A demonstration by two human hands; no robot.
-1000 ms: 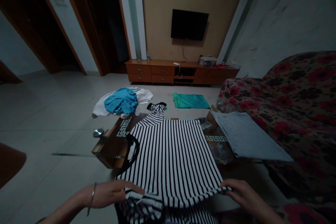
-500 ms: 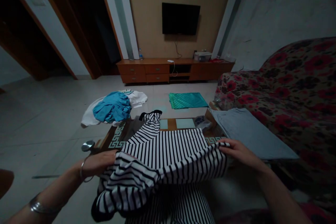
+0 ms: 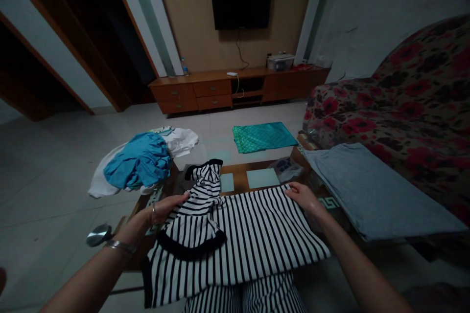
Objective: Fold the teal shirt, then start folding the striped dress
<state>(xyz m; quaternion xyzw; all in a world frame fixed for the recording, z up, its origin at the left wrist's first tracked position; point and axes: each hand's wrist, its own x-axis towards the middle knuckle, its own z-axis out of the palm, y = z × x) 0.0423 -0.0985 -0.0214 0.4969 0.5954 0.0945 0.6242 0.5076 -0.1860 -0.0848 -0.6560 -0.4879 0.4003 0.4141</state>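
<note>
A black-and-white striped shirt with black trim lies spread over the near side of the glass-topped table, its front edge close to my striped-clad legs. On its left, my left hand has its fingers closed on the fabric beside a bunched sleeve. My right hand pinches the shirt's far right corner between thumb and fingers. A black-trimmed part of the shirt is folded over its left half.
Blue and white clothes are heaped at the table's far left. A folded teal cloth lies beyond the middle. Grey cloth covers the right side, near a floral sofa. A plastic bag sits past the shirt.
Both hands have moved to the shirt's far side. Its raised near layer now lies flat towards me, and the right hand has gone from the near edge to the far corner.
</note>
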